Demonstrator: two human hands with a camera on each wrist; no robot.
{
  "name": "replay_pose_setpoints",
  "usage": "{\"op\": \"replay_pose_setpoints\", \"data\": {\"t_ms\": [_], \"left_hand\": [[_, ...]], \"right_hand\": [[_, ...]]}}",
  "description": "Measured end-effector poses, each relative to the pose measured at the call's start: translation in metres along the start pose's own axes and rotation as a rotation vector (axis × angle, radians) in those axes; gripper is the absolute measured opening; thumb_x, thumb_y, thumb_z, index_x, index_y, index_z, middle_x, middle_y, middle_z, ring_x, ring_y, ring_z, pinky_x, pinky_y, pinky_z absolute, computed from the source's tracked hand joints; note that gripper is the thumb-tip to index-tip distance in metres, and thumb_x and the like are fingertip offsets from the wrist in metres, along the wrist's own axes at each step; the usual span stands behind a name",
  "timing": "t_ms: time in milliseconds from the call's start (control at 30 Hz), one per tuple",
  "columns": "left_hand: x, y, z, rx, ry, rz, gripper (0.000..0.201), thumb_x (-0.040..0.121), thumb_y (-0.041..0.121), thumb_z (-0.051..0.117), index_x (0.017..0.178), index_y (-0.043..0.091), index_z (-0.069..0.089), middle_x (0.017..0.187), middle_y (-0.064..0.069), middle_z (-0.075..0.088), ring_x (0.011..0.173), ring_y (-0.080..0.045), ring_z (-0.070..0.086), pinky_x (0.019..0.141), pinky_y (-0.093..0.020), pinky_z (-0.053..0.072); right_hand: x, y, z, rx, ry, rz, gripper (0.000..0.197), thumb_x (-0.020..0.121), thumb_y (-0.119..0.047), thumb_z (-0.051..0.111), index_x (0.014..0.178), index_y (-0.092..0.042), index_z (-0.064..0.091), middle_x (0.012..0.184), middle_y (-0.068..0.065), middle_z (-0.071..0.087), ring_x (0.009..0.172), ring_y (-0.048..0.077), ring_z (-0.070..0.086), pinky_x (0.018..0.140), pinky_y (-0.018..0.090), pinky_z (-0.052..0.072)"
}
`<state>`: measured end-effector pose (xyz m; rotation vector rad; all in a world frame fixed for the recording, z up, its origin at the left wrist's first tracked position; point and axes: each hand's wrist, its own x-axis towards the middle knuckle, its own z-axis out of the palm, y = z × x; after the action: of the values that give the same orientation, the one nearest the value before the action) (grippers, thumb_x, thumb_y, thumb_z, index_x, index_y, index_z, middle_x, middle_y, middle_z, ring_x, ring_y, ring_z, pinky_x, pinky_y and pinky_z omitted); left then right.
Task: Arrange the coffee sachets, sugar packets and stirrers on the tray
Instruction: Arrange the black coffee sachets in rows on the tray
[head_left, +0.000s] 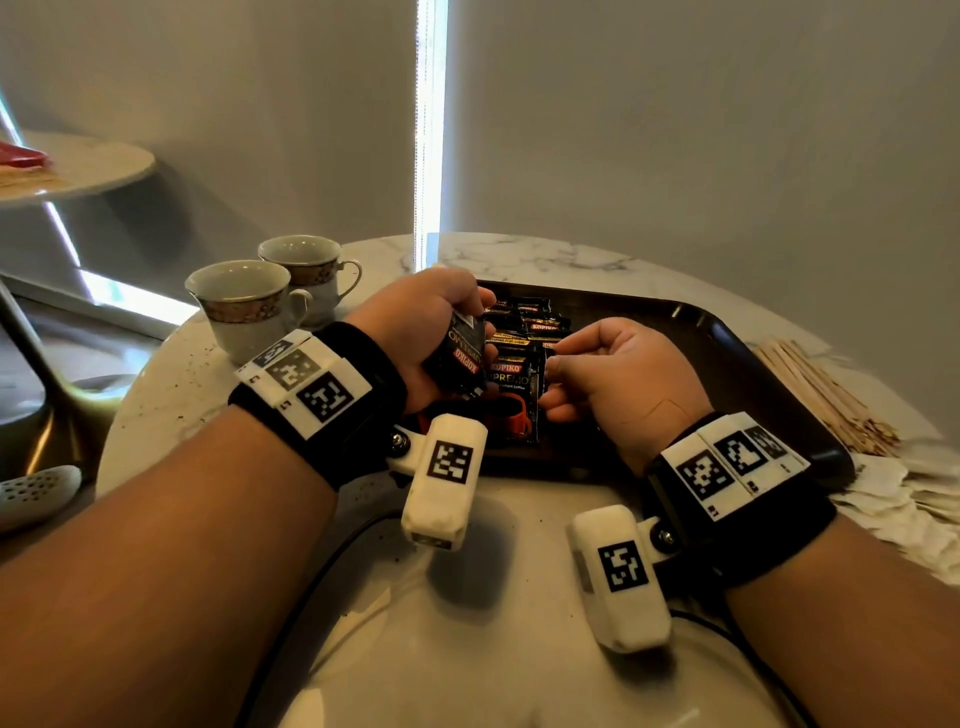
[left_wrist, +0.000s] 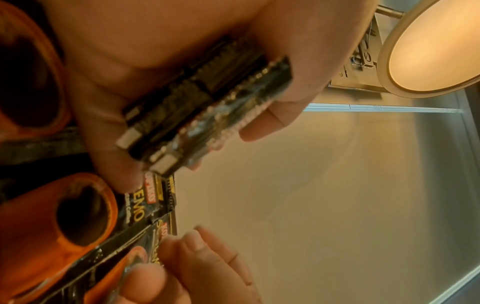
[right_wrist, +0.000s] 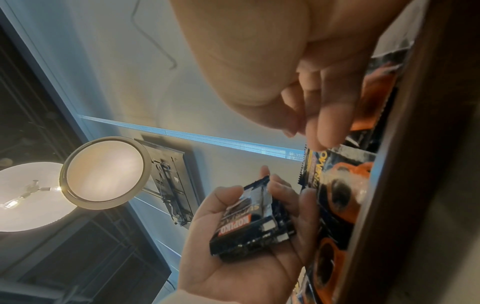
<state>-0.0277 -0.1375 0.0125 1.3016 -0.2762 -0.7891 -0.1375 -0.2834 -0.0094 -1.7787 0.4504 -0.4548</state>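
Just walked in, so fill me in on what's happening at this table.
A person is laying coffee sachets in a row on the dark tray. The left hand grips a stack of sachets; the right hand pinches the nearest sachet in the row. The stirrers and sugar packets lie beside the tray.

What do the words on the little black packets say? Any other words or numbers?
"KOPIKO", red label on the stack of black coffee sachets in the left hand.
"SUPREMO", black sachet with orange cup on the dark brown tray.
Small print below: blurred.
Wristband squares: patterns only.
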Motion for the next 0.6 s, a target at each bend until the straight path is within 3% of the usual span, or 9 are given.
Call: {"op": "replay_pose_setpoints", "data": {"t_ms": [100,200,333,400,500,600], "left_hand": [[-0.002,0.003,0.001,-0.038,-0.048,-0.001,0.023,0.089,0.027,0.052,0.106,0.013,0.060,0.086,-0.008,0.055,0.067,-0.020,0.057,0.065,-0.036,0.053],[-0.005,0.005,0.003,-0.085,-0.098,0.024,0.025,0.089,0.034,0.049,0.095,0.012,0.060,0.081,-0.009,0.057,0.064,-0.021,0.056,0.063,-0.032,0.048],[-0.007,0.004,0.005,-0.185,-0.138,0.061,0.035,0.079,0.026,0.042,0.104,0.007,0.060,0.082,-0.014,0.058,0.064,-0.024,0.055,0.062,-0.031,0.049],[-0.006,0.002,0.005,-0.231,-0.150,0.078,0.044,0.073,0.023,0.043,0.109,0.005,0.059,0.086,-0.017,0.059,0.064,-0.026,0.058,0.062,-0.032,0.052],[-0.003,-0.001,0.007,-0.243,-0.163,0.102,0.043,0.077,0.013,0.043,0.115,0.004,0.061,0.102,-0.023,0.063,0.076,-0.033,0.066,0.068,-0.041,0.058],[-0.002,-0.003,0.009,-0.197,-0.154,0.123,0.037,0.091,0.006,0.041,0.120,0.009,0.064,0.114,-0.023,0.066,0.089,-0.038,0.071,0.069,-0.047,0.061]], "right_hand": [[-0.001,0.001,-0.004,0.056,0.024,-0.025,0.010,0.092,-0.002,0.066,0.101,-0.004,0.062,0.081,0.016,0.072,0.061,0.023,0.069,0.056,0.033,0.060],[-0.001,0.001,-0.008,0.103,0.034,-0.056,0.010,0.092,-0.003,0.065,0.102,-0.005,0.063,0.078,0.013,0.071,0.064,0.028,0.067,0.063,0.043,0.059],[-0.004,0.003,-0.009,0.133,0.002,-0.142,0.009,0.091,-0.006,0.068,0.098,-0.013,0.067,0.082,0.005,0.072,0.067,0.024,0.064,0.070,0.051,0.057],[-0.005,0.003,-0.010,0.084,-0.045,-0.207,0.018,0.090,-0.007,0.069,0.100,-0.021,0.071,0.088,0.001,0.072,0.074,0.020,0.065,0.069,0.045,0.060],[-0.009,0.001,-0.009,0.081,-0.177,-0.250,0.040,0.088,0.001,0.067,0.107,-0.033,0.072,0.105,0.005,0.070,0.080,0.017,0.064,0.060,0.024,0.053],[-0.013,-0.001,-0.010,0.194,-0.237,-0.238,0.049,0.088,0.010,0.060,0.113,-0.031,0.070,0.098,0.012,0.067,0.065,0.014,0.059,0.058,0.023,0.053]]}}
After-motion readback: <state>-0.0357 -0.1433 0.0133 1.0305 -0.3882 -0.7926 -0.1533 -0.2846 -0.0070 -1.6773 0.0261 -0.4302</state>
